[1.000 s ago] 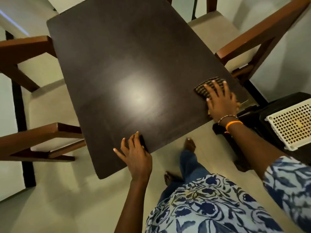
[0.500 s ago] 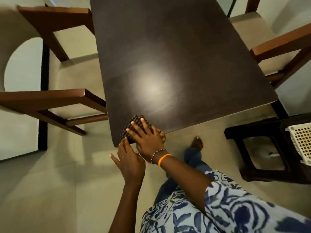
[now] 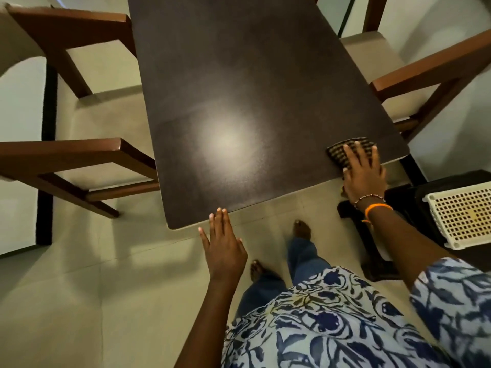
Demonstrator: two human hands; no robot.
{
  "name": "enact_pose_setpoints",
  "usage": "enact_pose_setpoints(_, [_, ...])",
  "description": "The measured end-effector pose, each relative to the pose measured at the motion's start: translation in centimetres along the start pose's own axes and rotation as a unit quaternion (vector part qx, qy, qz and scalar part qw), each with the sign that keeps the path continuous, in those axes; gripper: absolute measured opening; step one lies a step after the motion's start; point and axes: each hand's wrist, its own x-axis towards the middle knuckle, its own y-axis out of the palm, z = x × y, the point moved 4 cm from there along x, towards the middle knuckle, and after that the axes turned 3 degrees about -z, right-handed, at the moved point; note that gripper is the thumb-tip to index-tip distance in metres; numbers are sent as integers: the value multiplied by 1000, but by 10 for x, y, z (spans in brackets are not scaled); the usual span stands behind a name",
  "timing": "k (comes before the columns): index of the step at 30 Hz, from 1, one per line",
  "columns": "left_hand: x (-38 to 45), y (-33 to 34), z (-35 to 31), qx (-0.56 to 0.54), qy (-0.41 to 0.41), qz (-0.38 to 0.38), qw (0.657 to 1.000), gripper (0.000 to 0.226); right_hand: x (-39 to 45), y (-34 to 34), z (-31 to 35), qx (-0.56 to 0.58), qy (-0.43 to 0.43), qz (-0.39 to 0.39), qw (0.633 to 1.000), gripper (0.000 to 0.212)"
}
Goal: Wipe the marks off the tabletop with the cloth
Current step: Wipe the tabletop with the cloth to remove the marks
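Observation:
A dark brown tabletop (image 3: pixel 239 88) fills the middle of the view, with a bright light reflection near its front. A checked black-and-tan cloth (image 3: pixel 342 151) lies flat at the table's near right corner. My right hand (image 3: pixel 362 173) presses on it with fingers spread, covering most of it. My left hand (image 3: pixel 223 245) hovers off the near edge of the table, fingers apart, fingertips just at the edge, holding nothing. No marks are distinguishable on the dark surface.
Wooden chairs with beige seats stand on the left (image 3: pixel 79 160) and on the right (image 3: pixel 414 75). A dark stool (image 3: pixel 372 235) carrying a white perforated basket (image 3: pixel 465 213) stands at the near right. My feet are on the tiled floor (image 3: pixel 79 301) below the table edge.
My right hand swept the cloth from the near left corner back along the front edge to the near right corner. My left hand lifted off the table edge.

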Motion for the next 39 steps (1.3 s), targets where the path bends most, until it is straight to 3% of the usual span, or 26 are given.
enact_pose_setpoints(2, [0, -2, -3, 2, -6, 3, 1000, 72, -10, 2, 22, 4, 31, -4, 999, 56])
enact_pose_setpoints(4, [0, -3, -12, -10, -9, -12, 1000, 71, -30, 14, 60, 6, -2, 10, 1000, 56])
enact_pose_setpoints(8, [9, 0, -44, -12, 23, -29, 999, 75, -78, 38, 134, 12, -208, 41, 977, 61])
enact_pose_setpoints(11, [17, 4, -73, 6, 53, -18, 998, 76, -72, 36, 123, -12, -301, 62, 952, 60])
enact_pose_setpoints(14, [25, 6, -103, 12, 97, -27, 995, 74, -40, 24, 62, -42, -265, 52, 962, 57])
enact_pose_setpoints(20, [38, 6, -160, -25, 96, -15, 995, 81, 34, -18, -91, -12, -69, 54, 996, 53])
enact_pose_setpoints(24, [46, 8, -176, -47, 56, -27, 997, 79, 44, -27, -100, 21, -20, 49, 998, 53])
enact_pose_setpoints(26, [50, 9, -185, -50, 50, -33, 997, 78, 37, -24, -78, 11, -31, 37, 999, 55])
enact_pose_setpoints(29, [58, 10, -195, -42, 50, -39, 997, 77, 11, -5, -18, -1, -154, 62, 986, 65])
enact_pose_setpoints(31, [63, 10, -202, -30, 47, -30, 998, 79, -4, 3, 16, 19, -232, 77, 969, 60])
enact_pose_setpoints(34, [67, 6, -209, -9, 37, -16, 999, 84, -6, 4, 25, 11, -314, 96, 945, 57])
enact_pose_setpoints(36, [71, 2, -215, -7, 28, -22, 999, 88, 6, -1, 4, -13, -326, 75, 942, 57])
enact_pose_setpoints(39, [79, -3, -228, -5, 34, -27, 999, 92, 33, -13, -48, -9, -263, 50, 963, 56])
